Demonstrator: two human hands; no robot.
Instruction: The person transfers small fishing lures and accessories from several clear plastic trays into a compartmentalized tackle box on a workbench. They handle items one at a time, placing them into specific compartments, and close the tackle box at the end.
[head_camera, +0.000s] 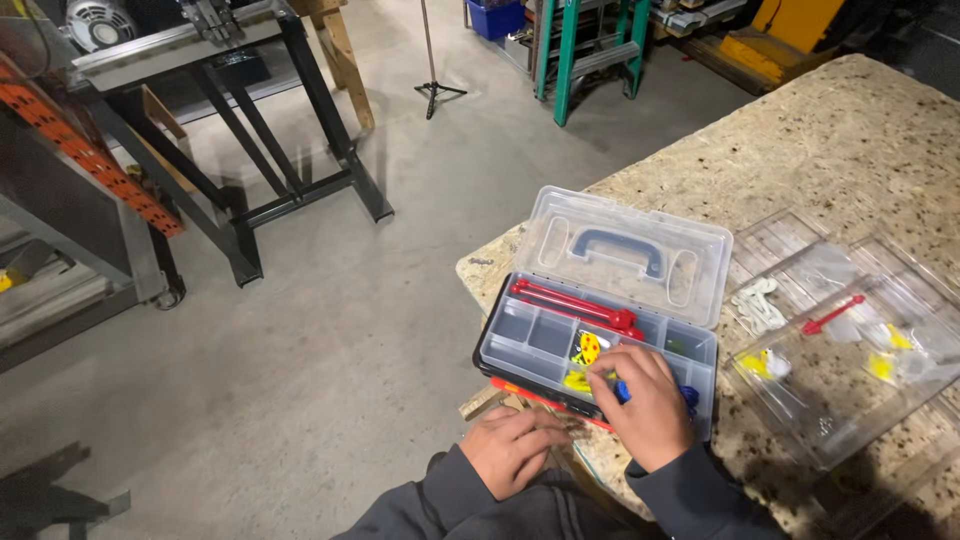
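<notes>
Fingers (606, 377) of the right hand (648, 405) are curled down into the front compartments of a small clear plastic tackle box (520, 345), tips touching the yellow bits (578, 381) in there, with something blue (622, 391) peeking out under the palm. Can't tell if they've actually pinched anything. Left hand (512, 447) sits loosely curled at the box's front edge, by its orange-red latch strip (530, 395); whether it's gripping anything I can't say.

Box sits on the corner of a rough chipboard desk (850, 140), hinged lid (625, 255) flipped up, moulded blue handle (620, 248) showing through. Long red plastic sticks (575, 303) lie in the back slot, and a round yellow piece with red spots (590, 347) sits mid-tray. To the right, a see-through divider tray (840, 400) lies flat holding a white cord bundle (757, 303), a red arrow-shaped piece (832, 315) and more yellow scraps.
</notes>
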